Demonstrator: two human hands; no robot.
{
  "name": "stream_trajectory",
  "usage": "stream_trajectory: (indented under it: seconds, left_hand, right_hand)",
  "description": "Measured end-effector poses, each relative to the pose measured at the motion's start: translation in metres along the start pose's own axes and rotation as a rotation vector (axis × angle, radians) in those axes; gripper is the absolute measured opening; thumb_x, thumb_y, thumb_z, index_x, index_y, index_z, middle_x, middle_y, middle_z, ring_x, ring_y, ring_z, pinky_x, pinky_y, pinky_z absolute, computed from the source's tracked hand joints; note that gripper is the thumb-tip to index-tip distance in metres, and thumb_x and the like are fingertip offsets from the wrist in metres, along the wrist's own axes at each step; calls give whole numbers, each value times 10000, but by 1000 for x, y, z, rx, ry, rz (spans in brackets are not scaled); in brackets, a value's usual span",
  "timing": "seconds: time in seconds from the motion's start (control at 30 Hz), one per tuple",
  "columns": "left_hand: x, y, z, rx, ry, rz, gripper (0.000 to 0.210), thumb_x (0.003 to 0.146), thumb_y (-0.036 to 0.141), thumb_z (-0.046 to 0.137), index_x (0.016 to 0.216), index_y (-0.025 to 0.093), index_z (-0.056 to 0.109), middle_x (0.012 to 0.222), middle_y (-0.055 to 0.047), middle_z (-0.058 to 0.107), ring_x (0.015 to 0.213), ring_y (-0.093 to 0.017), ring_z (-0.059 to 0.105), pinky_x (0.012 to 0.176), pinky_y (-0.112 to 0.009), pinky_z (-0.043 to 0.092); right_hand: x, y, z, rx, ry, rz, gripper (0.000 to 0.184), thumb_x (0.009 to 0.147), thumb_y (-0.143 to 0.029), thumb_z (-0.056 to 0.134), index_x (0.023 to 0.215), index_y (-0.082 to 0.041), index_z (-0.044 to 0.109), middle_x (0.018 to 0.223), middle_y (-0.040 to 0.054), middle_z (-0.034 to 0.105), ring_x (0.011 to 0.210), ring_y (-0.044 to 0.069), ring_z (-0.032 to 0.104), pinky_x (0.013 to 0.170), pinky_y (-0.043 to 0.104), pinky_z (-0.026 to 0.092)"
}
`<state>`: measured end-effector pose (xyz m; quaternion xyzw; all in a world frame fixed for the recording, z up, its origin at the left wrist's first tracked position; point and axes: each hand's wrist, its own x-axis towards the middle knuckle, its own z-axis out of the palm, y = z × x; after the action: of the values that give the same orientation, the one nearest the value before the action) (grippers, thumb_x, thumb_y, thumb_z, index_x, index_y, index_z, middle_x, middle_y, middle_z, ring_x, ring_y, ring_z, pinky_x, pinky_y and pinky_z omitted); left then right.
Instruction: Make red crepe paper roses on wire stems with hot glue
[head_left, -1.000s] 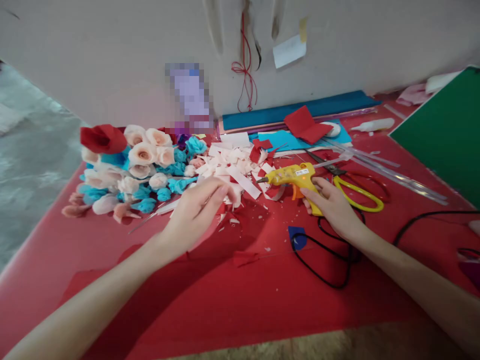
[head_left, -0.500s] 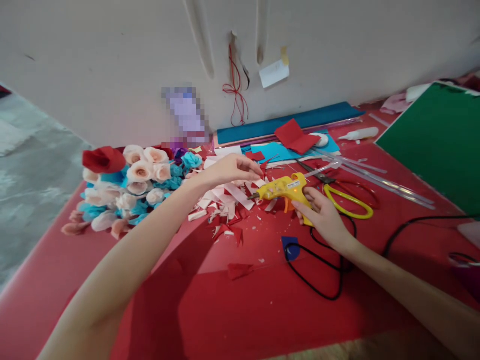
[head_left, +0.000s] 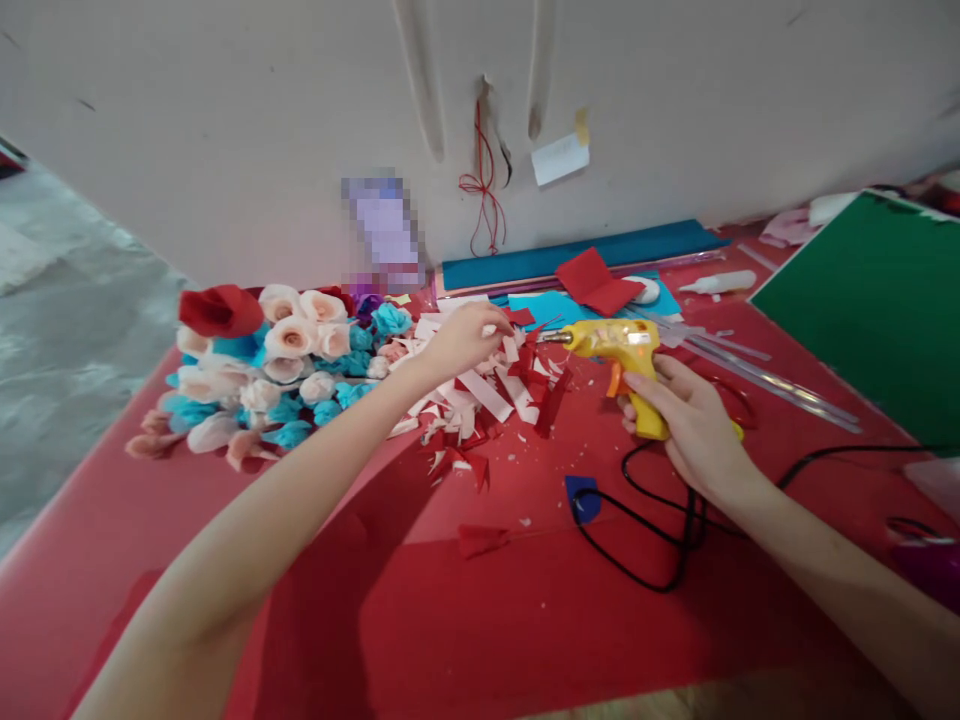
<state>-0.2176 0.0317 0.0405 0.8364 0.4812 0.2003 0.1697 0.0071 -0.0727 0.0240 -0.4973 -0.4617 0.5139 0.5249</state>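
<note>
My right hand (head_left: 697, 425) is wrapped around the handle of a yellow hot glue gun (head_left: 611, 340). The gun has an orange trigger, and its metal nozzle points left. Just left of the nozzle, my left hand (head_left: 466, 340) hovers over a heap of white and red paper scraps (head_left: 487, 395). Its fingers are bent together; whatever is between the fingertips is too small to make out. A black cord (head_left: 634, 575) loops on the red table below the gun. Scissors with red and yellow handles (head_left: 731, 400) lie partly hidden behind my right hand.
Crepe-paper flowers (head_left: 289, 340) crowd the left side. Along the wall lie a blue roll (head_left: 585, 255), folded red paper (head_left: 596, 282), clear glue sticks (head_left: 772, 380) and a white glue bottle (head_left: 718, 283). A green board (head_left: 870, 310) stands at right. A small red paper piece (head_left: 481, 540) lies in front.
The glue gun has swung up and right in my right hand, uncovering more of the scraps. My left hand has drawn its fingers together near the nozzle. The view has shifted slightly.
</note>
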Motion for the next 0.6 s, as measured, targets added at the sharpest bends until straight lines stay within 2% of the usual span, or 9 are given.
stream_trajectory:
  seconds: [0.07, 0.13, 0.2, 0.33, 0.47, 0.6]
  left_hand:
    - [-11, 12, 7, 78, -14, -16, 211, 763, 212, 460, 758, 143, 660, 824, -73, 672, 801, -191, 597, 761, -320, 435]
    - [-25, 26, 15, 143, -60, -17, 344, 805, 356, 421, 647, 150, 646, 653, -60, 656, 654, -185, 595, 689, -328, 438]
    - [-38, 40, 23, 199, -101, 10, 419, 804, 450, 410, 602, 157, 631, 623, -50, 649, 661, -187, 597, 719, -336, 425]
    - [-46, 58, 38, 336, -112, 20, 412, 769, 487, 462, 693, 120, 631, 702, -96, 649, 774, -247, 594, 763, -382, 411]
    - [-38, 61, 48, 441, -155, 15, 361, 774, 449, 516, 754, 106, 626, 717, -80, 634, 780, -221, 597, 783, -383, 435]
    - [-27, 55, 45, 549, -149, -31, 280, 843, 325, 492, 1027, 118, 538, 1012, -72, 580, 900, -178, 571, 794, -388, 472]
  right_hand:
    - [1, -8, -2, 17, 31, -25, 260, 703, -325, 643, 875, -184, 510, 698, -22, 484, 500, 54, 441, 420, 164, 382]
    - [2, -14, -5, 35, 63, -49, 247, 703, -312, 641, 880, -190, 518, 712, -21, 489, 507, 55, 445, 423, 164, 385]
    - [4, -17, -8, 52, 92, -65, 225, 711, -301, 631, 880, -195, 525, 714, -20, 492, 513, 58, 449, 427, 167, 389]
    - [10, -18, -12, 84, 123, -79, 172, 718, -276, 615, 837, -186, 530, 646, -25, 474, 495, 68, 442, 425, 181, 387]
    - [13, -17, -14, 115, 156, -105, 169, 702, -253, 625, 813, -184, 517, 655, -29, 476, 482, 62, 429, 408, 179, 374]
    - [14, -16, -15, 137, 203, -152, 152, 712, -259, 608, 796, -191, 501, 687, -32, 482, 477, 55, 423, 397, 178, 369]
